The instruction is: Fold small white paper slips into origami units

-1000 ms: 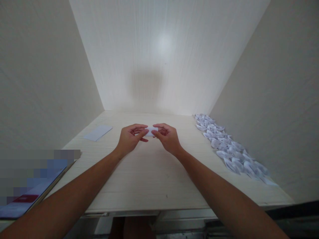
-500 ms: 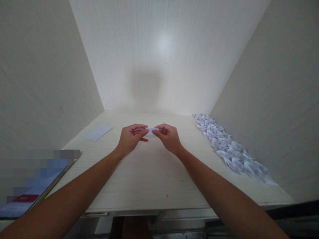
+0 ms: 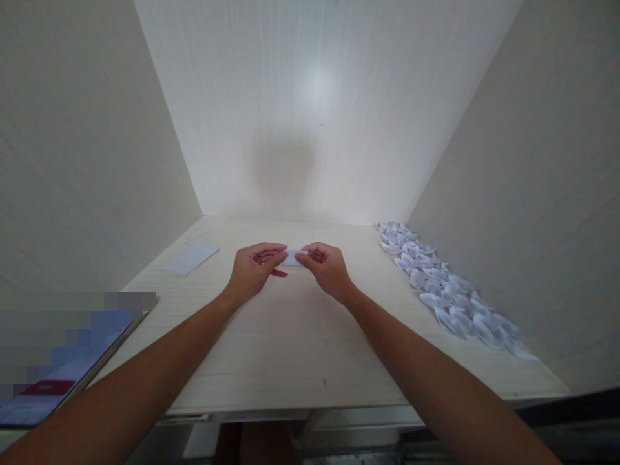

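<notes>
A small folded piece of white paper [image 3: 292, 259] is stretched between my two hands, above the middle of the pale wooden table [image 3: 290, 349]. My left hand [image 3: 256, 266] pinches its left end between thumb and fingers, with one lower finger sticking out underneath. On the other end, my right hand [image 3: 325, 266] holds it the same way, the thumb lying on the front face. My fingertips cover both ends of the paper.
Flat white paper [image 3: 192, 258] lies at the left of the table. Along the right wall runs a long heap of folded white paper pieces [image 3: 436, 278]. A dark-edged object with a blurred surface [image 3: 62, 371] rests at the near left. Walls enclose the back and both sides.
Both hands stay in nearly the same place on the paper. My right hand has shifted very slightly toward the left.
</notes>
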